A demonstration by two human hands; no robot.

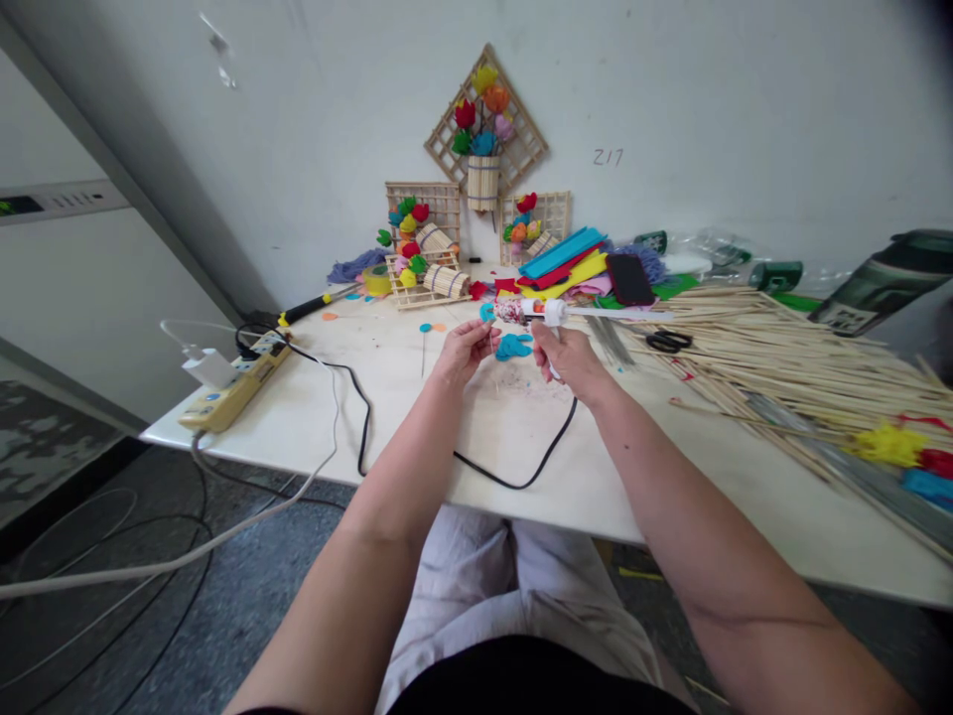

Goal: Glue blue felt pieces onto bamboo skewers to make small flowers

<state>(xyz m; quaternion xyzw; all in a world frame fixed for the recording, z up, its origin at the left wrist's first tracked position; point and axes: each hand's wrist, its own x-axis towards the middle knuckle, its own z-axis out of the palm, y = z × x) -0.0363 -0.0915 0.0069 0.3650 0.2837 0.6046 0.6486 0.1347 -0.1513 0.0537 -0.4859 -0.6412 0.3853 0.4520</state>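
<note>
The near edge of the table (406, 397) runs in front of the person's lap, under both forearms, and its left corner lies beyond the power strip (245, 387). The widest bare stretch of tabletop lies between the strip and the left forearm, crossed by a black cord (547, 455) and a thin white cable (335, 397). The black cord also loops between the forearms, close to the near edge. Another bare patch lies right of the right forearm, bounded by a broad spread of wooden sticks (804, 348). Toward the wall, room is tight: lattice frames with paper flowers (486, 119), folded coloured paper (564, 260) and a phone (629, 280) crowd the back, with scissors (668, 341) to the right of the hands.

The left hand (468, 350) pinches a thin stem between its fingertips; a blue piece (486, 313) sits at the top, just above them. The right hand (564, 356) has its fingers wrapped round the handle of a glue gun (552, 313), whose speckled barrel points left, its front end right by the blue piece; whether they touch cannot be told. A small heap of blue cutouts (513, 347) lies on the table between the two hands.
</note>
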